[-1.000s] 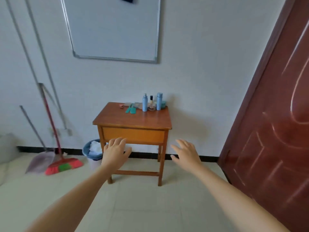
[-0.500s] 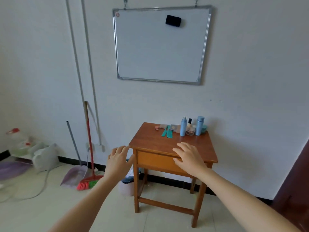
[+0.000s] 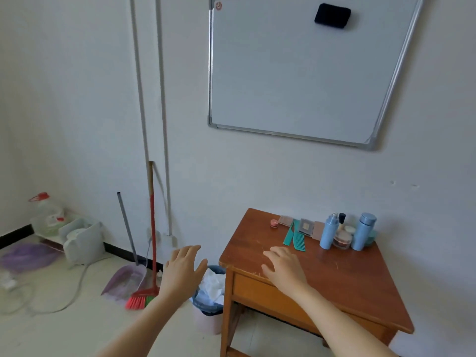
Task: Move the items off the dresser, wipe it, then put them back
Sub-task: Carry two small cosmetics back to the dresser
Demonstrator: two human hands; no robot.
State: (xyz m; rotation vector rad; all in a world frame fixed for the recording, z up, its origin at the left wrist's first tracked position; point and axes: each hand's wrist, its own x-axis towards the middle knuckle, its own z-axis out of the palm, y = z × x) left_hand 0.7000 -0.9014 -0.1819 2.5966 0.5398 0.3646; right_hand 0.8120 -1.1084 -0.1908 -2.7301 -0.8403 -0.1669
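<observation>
a second ago i was standing back across the floor with the small brown wooden dresser [image 3: 347, 274] a few steps away and both hands held out in front of me. now i've closed in, and it fills the lower right of my view. my right hand [image 3: 283, 269] has come over the front left part of the top, palm down, fingers spread and relaxed, holding nothing; i can't tell whether it touches the wood or hangs just above it. my left hand [image 3: 184, 271] is still off the dresser's left side, in the air in front of the paper-filled waste bin [image 3: 208, 305], also loosely open and holding nothing. nothing on the dresser has moved. everything is still lined up along the back edge by the wall: a small pink round pot [image 3: 274, 223], flat make-up palettes [image 3: 306, 227], two teal plastic combs [image 3: 296, 237] lying flat, a light blue bottle [image 3: 327, 234], a clear glass bottle with a black cap [image 3: 342, 238], a taller blue flask [image 3: 363, 231] and a teal jar [image 3: 372, 239] half hidden behind it. so the walk up looks done and the clearing hasn't started. the combs are nearest my right hand and i'd guess they come first, while the upright bottles stand close together and could knock one another over if i grab carelessly. i see no cloth for wiping here, only a red-handled broom [image 3: 152, 228] and a purple dustpan [image 3: 126, 279] against the wall.
</observation>
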